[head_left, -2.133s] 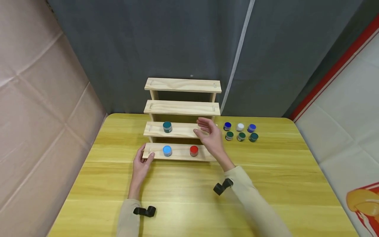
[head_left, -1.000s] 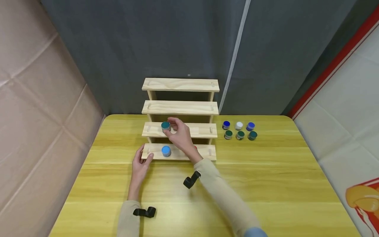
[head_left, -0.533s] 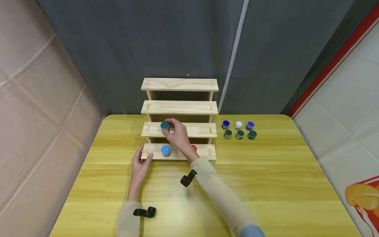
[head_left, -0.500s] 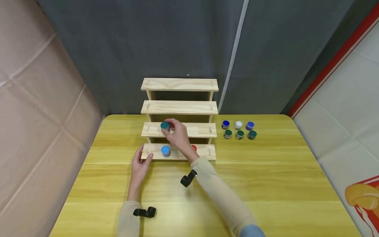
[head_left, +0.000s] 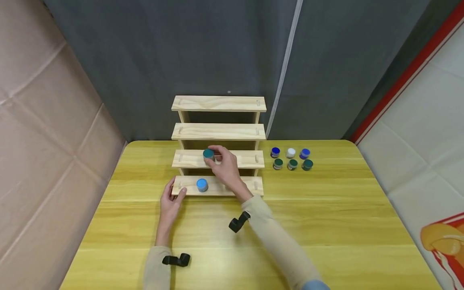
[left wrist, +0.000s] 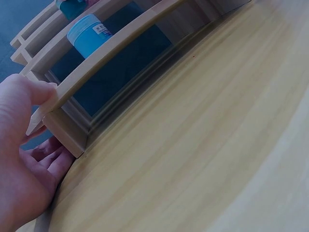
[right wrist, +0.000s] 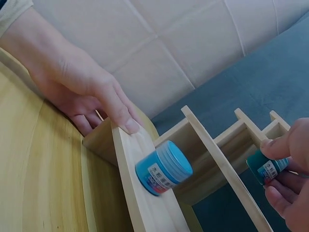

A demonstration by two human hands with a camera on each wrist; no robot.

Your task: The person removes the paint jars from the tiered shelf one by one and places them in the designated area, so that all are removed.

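Observation:
A four-step wooden rack (head_left: 218, 131) stands on the table. My left hand (head_left: 169, 205) grips the left end of its lowest board, thumb on top, as the left wrist view also shows. My right hand (head_left: 226, 167) pinches a small teal-lidded paint jar (head_left: 208, 154) between thumb and fingers over the second board from the bottom, left of its middle. In the right wrist view this teal jar (right wrist: 265, 166) has a printed label. On the lowest board sits a light-blue paint jar (head_left: 202, 185), upright. A red-lidded jar seen earlier on that board is hidden behind my right wrist.
Right of the rack, several jars stand on the table in two rows: a dark blue jar (head_left: 275, 152), a white jar (head_left: 291, 153) and a violet-blue jar (head_left: 305, 153) behind, green-lidded jars (head_left: 292, 164) in front. A dark grey curtain (head_left: 203, 48) hangs behind the rack.
My right hand came left from the second board's right part, took hold of the teal jar, and has since shifted it a little right. My left hand has kept its grip on the rack.

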